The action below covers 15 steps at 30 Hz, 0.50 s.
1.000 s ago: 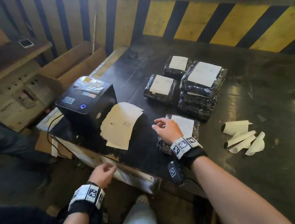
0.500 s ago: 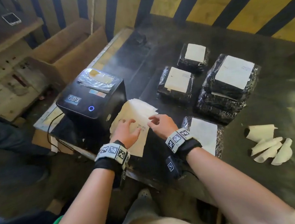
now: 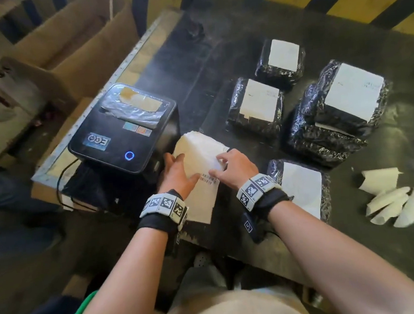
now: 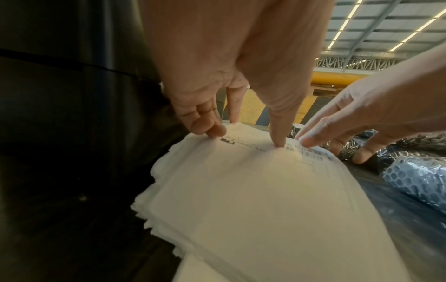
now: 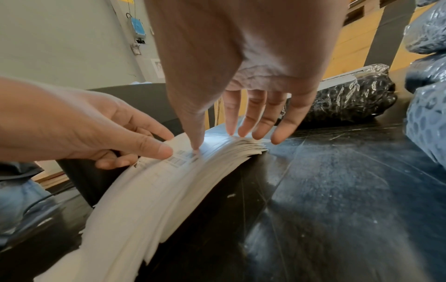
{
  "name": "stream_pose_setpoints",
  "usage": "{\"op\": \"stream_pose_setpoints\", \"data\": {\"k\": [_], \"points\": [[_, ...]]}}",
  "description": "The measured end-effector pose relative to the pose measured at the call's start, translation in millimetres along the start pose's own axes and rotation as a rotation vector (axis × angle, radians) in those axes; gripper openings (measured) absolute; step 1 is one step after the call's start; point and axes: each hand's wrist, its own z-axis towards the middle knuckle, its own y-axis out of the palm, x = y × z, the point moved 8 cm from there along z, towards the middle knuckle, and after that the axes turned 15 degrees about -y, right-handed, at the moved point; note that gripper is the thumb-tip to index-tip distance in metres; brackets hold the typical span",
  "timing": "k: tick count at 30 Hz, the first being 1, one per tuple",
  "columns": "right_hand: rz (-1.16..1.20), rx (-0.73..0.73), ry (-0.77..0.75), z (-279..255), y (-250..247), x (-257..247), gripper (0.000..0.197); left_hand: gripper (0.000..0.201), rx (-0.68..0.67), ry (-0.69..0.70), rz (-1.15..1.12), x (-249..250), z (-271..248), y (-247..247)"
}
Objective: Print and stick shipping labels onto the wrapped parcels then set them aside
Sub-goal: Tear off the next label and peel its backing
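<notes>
- Dark and scuffed, the bench (image 3: 217, 63) is carrying everything under a warehouse wall of yellow and black stripes, with a cardboard box (image 3: 71, 51) standing off its left edge.
- Nearest the person, the stack of shipping labels (image 3: 200, 180) is lying at the bench's front edge, just beside the label printer (image 3: 123, 129), and both hands are working on its top sheet.
- The left hand (image 3: 177, 177) is lying fairly flat and spread, its thumb and fingertips (image 4: 277, 141) pressing the sheet's printed end; it is gripping nothing.
- The right hand (image 3: 232, 168) is also spread, its thumb tip (image 5: 196, 148) bearing on the barcode while its other fingers are hovering over the far right corner; it is touching rather than pinching.
- These labels are looking thin, light and limp: the stack is bowing and its edges are fanning in the right wrist view, so one sheet is likely to curl, and several may lift together.
- A sensible hold is probably a corner of the top sheet, peeled while the other hand is pinning the rest.
- To the right, a bubble-wrapped parcel (image 3: 301, 188) is lying already labelled, with curled backing strips (image 3: 389, 198) discarded beyond it.
- Farther back, more wrapped parcels (image 3: 256, 105) are sitting labelled, some stacked (image 3: 333, 120); their wrap looks soft, glossy and probably slippery, so gripping the sides should suit better than the labelled face.
</notes>
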Motion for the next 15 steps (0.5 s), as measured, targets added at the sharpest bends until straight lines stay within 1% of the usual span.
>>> {"op": "stream_pose_setpoints", "data": {"k": [6, 9, 11, 13, 15], "points": [[0.0, 0.019, -0.008, 2.3, -2.9, 2.8, 0.049, 0.067, 0.0, 0.01, -0.081, -2.5, 3.2, -1.0], [0.016, 0.043, -0.015, 2.4, -3.9, 2.8, 0.047, 0.065, 0.002, 0.009, -0.122, -1.7, 3.9, -1.0], [0.006, 0.042, -0.02, 2.1, -3.2, 2.2, 0.042, 0.062, 0.004, 0.011, -0.13, -1.1, 4.8, -1.3], [0.0, 0.036, -0.027, 1.8, -1.8, 2.1, 0.037, 0.057, 0.001, 0.009, -0.143, -0.7, 6.1, -1.5], [0.015, 0.038, -0.03, 1.7, -0.8, 2.5, 0.036, 0.044, 0.012, 0.003, -0.176, -0.9, 8.3, -2.5]]}}
